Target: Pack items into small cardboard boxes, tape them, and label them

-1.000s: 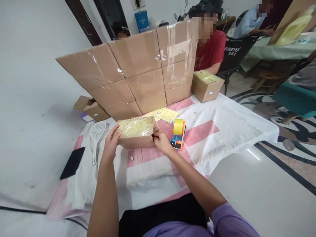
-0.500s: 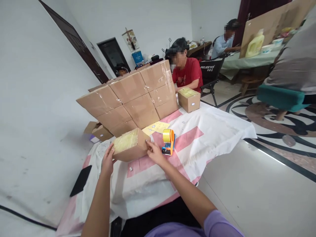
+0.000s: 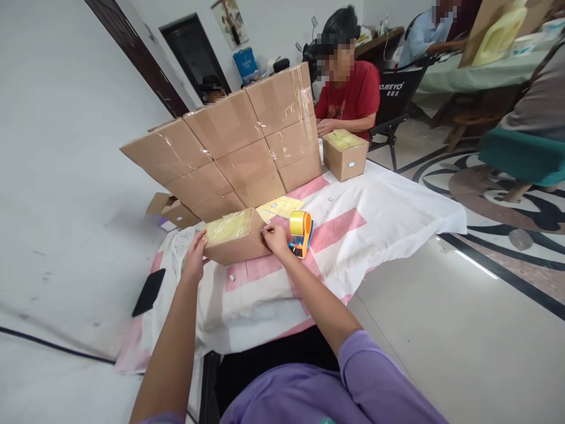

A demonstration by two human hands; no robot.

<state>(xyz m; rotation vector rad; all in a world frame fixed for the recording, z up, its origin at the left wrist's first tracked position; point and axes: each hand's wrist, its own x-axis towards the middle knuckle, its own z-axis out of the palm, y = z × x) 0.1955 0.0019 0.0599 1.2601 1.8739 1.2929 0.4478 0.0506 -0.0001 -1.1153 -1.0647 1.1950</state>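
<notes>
A small cardboard box point(image 3: 233, 247) taped over in yellow on top lies on the pink-and-white cloth point(image 3: 353, 224). My left hand point(image 3: 195, 259) grips its left end. My right hand point(image 3: 274, 237) holds its right end, fingertips at the top edge. Just right of that hand stands an orange tape dispenser point(image 3: 301, 232) with a yellow roll. A yellow sheet point(image 3: 279, 207) lies behind the box.
A wall of stacked taped cartons point(image 3: 229, 153) stands behind. A person in a red shirt point(image 3: 348, 97) sits beyond with another taped box point(image 3: 344, 154). A black phone point(image 3: 149, 291) and white strainer point(image 3: 180, 244) lie left; an open carton point(image 3: 173, 211) is on the floor.
The view has swung up and then slightly down. Both hands stay on the box's ends; the box has turned a little and sits flatter on the cloth.
</notes>
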